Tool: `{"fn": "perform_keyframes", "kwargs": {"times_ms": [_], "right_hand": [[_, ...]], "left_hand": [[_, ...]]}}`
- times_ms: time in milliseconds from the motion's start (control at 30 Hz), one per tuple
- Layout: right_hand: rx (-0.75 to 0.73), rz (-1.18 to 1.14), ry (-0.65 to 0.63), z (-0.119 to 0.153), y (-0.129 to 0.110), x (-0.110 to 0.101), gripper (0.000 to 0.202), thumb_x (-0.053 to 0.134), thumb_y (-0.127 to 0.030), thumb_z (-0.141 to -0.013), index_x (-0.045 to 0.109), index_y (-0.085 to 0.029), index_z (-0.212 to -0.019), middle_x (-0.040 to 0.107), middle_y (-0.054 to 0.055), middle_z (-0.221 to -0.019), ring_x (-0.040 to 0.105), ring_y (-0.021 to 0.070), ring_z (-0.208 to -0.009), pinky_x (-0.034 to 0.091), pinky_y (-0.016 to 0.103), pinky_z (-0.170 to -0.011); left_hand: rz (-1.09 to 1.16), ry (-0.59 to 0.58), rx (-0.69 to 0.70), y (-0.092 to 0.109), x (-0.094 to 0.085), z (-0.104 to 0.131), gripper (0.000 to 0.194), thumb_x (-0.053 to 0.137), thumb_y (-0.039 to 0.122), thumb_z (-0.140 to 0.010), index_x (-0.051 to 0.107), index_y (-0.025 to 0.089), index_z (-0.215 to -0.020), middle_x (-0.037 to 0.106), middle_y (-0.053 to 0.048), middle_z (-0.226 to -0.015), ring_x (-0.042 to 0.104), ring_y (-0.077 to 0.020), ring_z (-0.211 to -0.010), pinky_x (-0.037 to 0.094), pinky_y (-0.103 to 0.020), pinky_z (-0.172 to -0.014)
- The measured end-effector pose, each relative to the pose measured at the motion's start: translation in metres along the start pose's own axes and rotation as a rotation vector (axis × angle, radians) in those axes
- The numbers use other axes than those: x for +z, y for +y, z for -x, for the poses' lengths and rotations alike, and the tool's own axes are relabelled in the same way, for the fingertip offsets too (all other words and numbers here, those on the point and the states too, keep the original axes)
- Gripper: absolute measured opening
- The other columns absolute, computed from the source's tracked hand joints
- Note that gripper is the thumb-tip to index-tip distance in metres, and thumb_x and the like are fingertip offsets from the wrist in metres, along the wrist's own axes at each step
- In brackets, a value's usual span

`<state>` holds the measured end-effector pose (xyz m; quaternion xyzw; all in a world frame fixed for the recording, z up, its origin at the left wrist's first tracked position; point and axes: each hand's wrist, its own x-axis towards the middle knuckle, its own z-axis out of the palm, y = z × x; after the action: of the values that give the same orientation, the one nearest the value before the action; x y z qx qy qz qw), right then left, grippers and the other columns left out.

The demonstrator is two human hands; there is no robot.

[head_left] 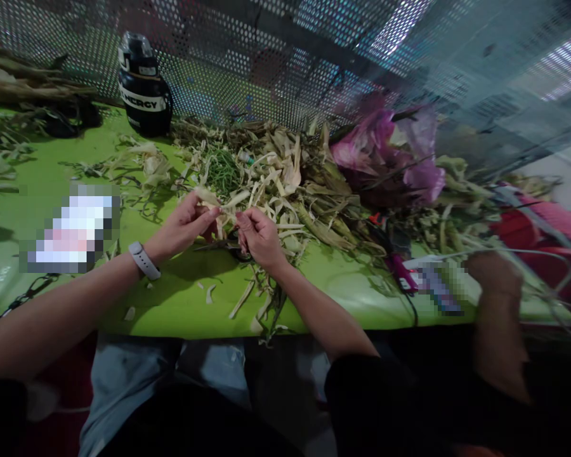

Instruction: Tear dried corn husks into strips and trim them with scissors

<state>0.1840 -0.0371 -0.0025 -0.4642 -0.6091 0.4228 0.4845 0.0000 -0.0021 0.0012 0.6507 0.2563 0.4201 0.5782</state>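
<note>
My left hand (188, 225), with a white watch on its wrist, pinches a pale husk strip (227, 212) between thumb and fingers. Close beside it, my right hand (259, 240) is closed on the strip's other end, thumb on top. Under the hands lies a dark tool (240, 254), partly hidden, perhaps scissors. A heap of dried corn husks (292, 171) spreads just beyond my fingers, and a clump of thin green strands (223, 168) rests in it.
A black bottle (145, 101) stands at the back left on the green table (181, 311). Left is a blurred bright phone-like screen (73, 228). Right are a pink plastic bag (385, 152), a purple glue gun (402, 274), cables and another person's hand (495, 273). A perforated metal panel (209, 57) rises behind.
</note>
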Motion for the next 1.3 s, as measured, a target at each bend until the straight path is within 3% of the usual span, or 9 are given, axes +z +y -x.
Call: {"fn": "perform_keyframes", "kwargs": {"times_ms": [167,300,500,633,833,1033,1200,1300], "right_hand": [[0.02,-0.027,-0.013,-0.002,-0.005,-0.002,0.046,0.058,-0.067,-0.081,0.051,-0.022,-0.073,0.049,-0.006,-0.049,0.043,0.0084,-0.037,0.037,0.023,-0.038],[0.176,-0.119,-0.035,-0.007,-0.001,-0.003,0.053,0.05,-0.071,-0.084,0.054,-0.02,-0.069,0.055,-0.002,-0.053,0.049,0.0094,-0.042,0.042,0.024,-0.041],[0.131,-0.228,0.03,-0.009,0.004,-0.002,0.046,0.061,-0.064,-0.08,0.051,-0.021,-0.07,0.043,-0.008,-0.045,0.04,0.0082,-0.035,0.035,0.023,-0.035],[0.121,-0.162,0.009,-0.005,0.0,0.001,0.046,0.06,-0.066,-0.08,0.05,-0.021,-0.072,0.045,-0.008,-0.049,0.041,0.0079,-0.037,0.037,0.023,-0.037],[0.024,0.065,0.014,-0.001,0.001,-0.001,0.048,0.056,-0.059,-0.086,0.043,-0.02,-0.062,0.037,-0.008,-0.048,0.035,0.0048,-0.041,0.029,0.021,-0.041],[0.069,0.013,0.016,-0.001,0.002,0.001,0.051,0.057,-0.061,-0.085,0.043,-0.02,-0.059,0.038,-0.007,-0.044,0.034,0.005,-0.039,0.026,0.022,-0.04],[0.102,-0.042,0.049,-0.002,-0.001,0.003,0.052,0.059,-0.065,-0.08,0.044,-0.02,-0.059,0.039,-0.007,-0.044,0.035,0.0055,-0.037,0.027,0.022,-0.038],[0.102,-0.082,0.074,-0.006,-0.002,-0.003,0.052,0.055,-0.069,-0.081,0.046,-0.021,-0.064,0.044,-0.006,-0.048,0.039,0.0069,-0.038,0.031,0.022,-0.038]], "left_hand": [[0.072,0.043,-0.032,-0.002,-0.002,-0.002,0.022,0.065,0.033,-0.087,0.056,0.016,-0.099,0.063,0.0,-0.079,0.062,-0.0112,-0.073,0.055,-0.026,-0.074],[0.146,0.061,-0.04,-0.003,-0.001,-0.001,0.023,0.066,0.033,-0.087,0.057,0.017,-0.101,0.062,0.0,-0.082,0.062,-0.0113,-0.076,0.054,-0.028,-0.079],[0.221,0.035,-0.13,-0.003,-0.001,0.0,0.024,0.068,0.037,-0.085,0.063,0.018,-0.098,0.062,-0.001,-0.088,0.061,-0.0109,-0.077,0.053,-0.026,-0.079],[0.142,-0.061,-0.166,0.001,0.002,0.002,0.029,0.068,0.04,-0.084,0.064,0.017,-0.102,0.064,-0.001,-0.078,0.059,-0.0113,-0.067,0.051,-0.024,-0.067],[0.008,-0.105,-0.186,0.0,0.006,0.004,0.03,0.065,0.046,-0.085,0.065,0.016,-0.085,0.058,0.0,-0.059,0.053,-0.0107,-0.05,0.045,-0.022,-0.05],[-0.108,-0.192,-0.228,0.002,0.006,0.005,0.041,0.06,0.05,-0.088,0.059,0.015,-0.066,0.043,0.003,-0.048,0.036,-0.0057,-0.04,0.027,-0.019,-0.037],[-0.026,-0.192,-0.264,0.002,0.009,0.006,0.037,0.064,0.05,-0.085,0.063,0.015,-0.074,0.051,0.003,-0.048,0.043,-0.0072,-0.04,0.035,-0.019,-0.039],[0.143,-0.097,-0.273,-0.001,0.01,0.006,0.032,0.066,0.048,-0.084,0.065,0.015,-0.084,0.064,-0.001,-0.06,0.059,-0.011,-0.052,0.048,-0.022,-0.054]]}}
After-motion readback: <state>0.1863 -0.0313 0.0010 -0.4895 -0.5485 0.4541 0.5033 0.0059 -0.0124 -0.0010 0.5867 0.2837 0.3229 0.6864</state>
